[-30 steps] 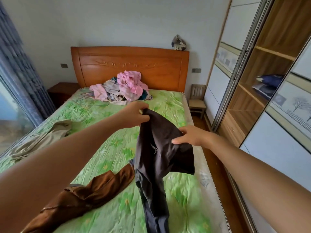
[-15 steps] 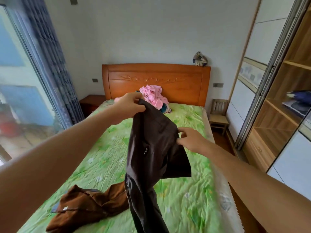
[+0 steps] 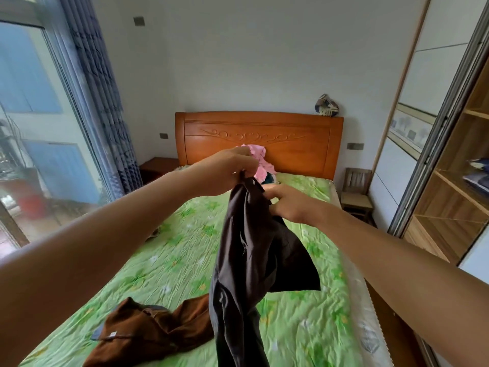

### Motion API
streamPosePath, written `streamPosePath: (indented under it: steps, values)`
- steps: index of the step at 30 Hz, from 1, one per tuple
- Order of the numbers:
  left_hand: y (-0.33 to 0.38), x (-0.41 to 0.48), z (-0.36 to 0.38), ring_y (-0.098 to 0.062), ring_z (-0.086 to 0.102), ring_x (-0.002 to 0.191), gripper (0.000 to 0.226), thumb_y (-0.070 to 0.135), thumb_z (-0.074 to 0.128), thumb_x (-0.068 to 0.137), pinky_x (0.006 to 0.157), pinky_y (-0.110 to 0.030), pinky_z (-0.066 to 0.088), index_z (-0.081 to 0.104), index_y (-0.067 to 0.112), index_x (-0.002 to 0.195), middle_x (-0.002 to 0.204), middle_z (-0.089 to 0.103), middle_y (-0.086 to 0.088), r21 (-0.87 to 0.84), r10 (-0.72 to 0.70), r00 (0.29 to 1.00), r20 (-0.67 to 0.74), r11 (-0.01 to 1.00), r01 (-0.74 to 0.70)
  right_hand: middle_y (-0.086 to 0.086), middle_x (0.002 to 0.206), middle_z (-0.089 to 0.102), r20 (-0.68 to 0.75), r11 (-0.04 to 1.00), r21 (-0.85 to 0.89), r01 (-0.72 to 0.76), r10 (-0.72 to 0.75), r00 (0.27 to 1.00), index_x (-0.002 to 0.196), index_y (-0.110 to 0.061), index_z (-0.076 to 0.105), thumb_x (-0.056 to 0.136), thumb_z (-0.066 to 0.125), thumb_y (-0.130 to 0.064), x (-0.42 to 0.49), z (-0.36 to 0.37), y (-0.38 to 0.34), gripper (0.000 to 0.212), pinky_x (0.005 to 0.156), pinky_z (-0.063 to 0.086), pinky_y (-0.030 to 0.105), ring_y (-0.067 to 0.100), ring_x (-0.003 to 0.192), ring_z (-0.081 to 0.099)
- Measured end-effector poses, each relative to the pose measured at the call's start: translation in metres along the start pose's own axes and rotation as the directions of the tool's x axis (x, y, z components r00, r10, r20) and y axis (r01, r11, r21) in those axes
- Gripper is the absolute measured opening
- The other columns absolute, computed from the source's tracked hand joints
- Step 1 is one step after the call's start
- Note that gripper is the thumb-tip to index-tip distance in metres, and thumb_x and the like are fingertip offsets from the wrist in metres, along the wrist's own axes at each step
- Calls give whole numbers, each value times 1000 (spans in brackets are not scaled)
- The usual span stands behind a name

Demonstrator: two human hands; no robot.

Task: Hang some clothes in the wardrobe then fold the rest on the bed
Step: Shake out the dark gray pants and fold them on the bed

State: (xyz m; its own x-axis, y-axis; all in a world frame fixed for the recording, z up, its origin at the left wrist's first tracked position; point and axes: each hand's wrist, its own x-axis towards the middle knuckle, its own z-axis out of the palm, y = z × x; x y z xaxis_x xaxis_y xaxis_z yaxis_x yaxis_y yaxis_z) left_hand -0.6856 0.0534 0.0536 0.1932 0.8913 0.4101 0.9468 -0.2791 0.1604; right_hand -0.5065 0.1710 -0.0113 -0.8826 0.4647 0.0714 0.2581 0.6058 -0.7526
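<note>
1. Holding a dark garment (image 3: 254, 260) up over the bed (image 3: 172, 260), the left grip (image 3: 225, 173) is clamped on its top edge, fingers curled tight round the cloth.
2. The right grip (image 3: 288, 202), just beside the left and a little lower, is clamped on the same garment, fingers bunched into the cloth near the top.
3. The garment hangs down from both grips. One flap juts out below the right grip, and the lower end runs out of the bottom of the view.
4. Below the left grip, a brown garment (image 3: 156, 332) lies crumpled on the green flowered sheet, one end passing behind the hanging cloth.
5. Beyond the grips, a pile of pink clothes (image 3: 258, 160) lies against the wooden headboard (image 3: 291, 139), partly hidden by the left grip.
6. Right of the right grip stands the wardrobe (image 3: 455, 194), its wooden shelves showing, with a small chair (image 3: 356, 192) between it and the bed.
7. Left of the left grip hangs a blue curtain (image 3: 105, 102) beside a window.
</note>
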Motion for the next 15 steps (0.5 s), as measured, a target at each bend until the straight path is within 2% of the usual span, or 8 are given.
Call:
streamPosePath:
  steps: [2,3,6,8,10,11,13,15]
  values:
    - [2,0,-1,7,44,78,37,-10,58,86,67,-11,33,48,25,80,88,43,22,24,6,1000,-5,1000,-6,-7,77,70,31,998,-66,19,-17,999,73,-22,71,81,58,13,3,9,-3,38,70,50,25,-3,71,61]
    - [1,-1,-1,5,45,78,33,-9,58,88,68,-14,35,50,23,83,89,43,22,26,2,1000,-16,1000,-2,-10,71,67,8,995,-91,40,-39,999,68,-25,67,79,57,13,5,15,-3,41,66,46,23,-7,65,58]
    - [-4,-12,5,-12,49,81,27,-11,51,90,69,-28,45,60,13,96,98,45,9,70,-62,995,-76,995,67,-4,87,74,-151,985,-158,67,-91,984,85,-17,76,82,59,6,11,23,-2,29,73,45,25,8,85,67]
    - [-8,-21,12,-23,55,94,37,-13,46,91,79,-37,55,65,16,107,111,45,-2,50,-231,972,-52,971,234,2,97,75,-248,966,-254,37,-102,963,95,-14,78,84,63,0,16,18,-2,24,76,41,25,19,97,67]
    - [-7,-30,22,-30,60,104,44,-9,40,93,80,-42,62,68,20,111,123,47,-7,-133,-434,897,89,887,442,7,100,75,-280,936,-352,1,-106,954,94,-13,79,84,63,-2,20,12,-2,22,74,40,27,27,98,67]
    - [-7,-33,30,-31,63,101,43,-5,40,94,77,-41,63,68,21,112,125,52,-9,-223,-477,866,153,837,500,10,99,75,-293,919,-393,-17,-108,950,93,-13,78,83,61,-2,21,10,-2,23,71,40,28,30,96,67]
    - [-1,-41,51,-23,64,87,29,12,48,96,69,-26,58,71,25,111,118,59,-11,-260,-465,866,185,827,499,15,95,74,-341,897,-438,-64,-100,935,90,-8,74,82,57,-1,22,7,-3,21,67,41,30,35,92,66]
    - [5,-49,78,-15,59,88,18,37,59,96,75,-23,46,70,31,109,113,56,-4,-216,-426,878,220,856,469,18,87,69,-391,872,-472,-131,-73,918,81,-2,65,82,54,0,22,2,-4,11,64,39,33,40,85,63]
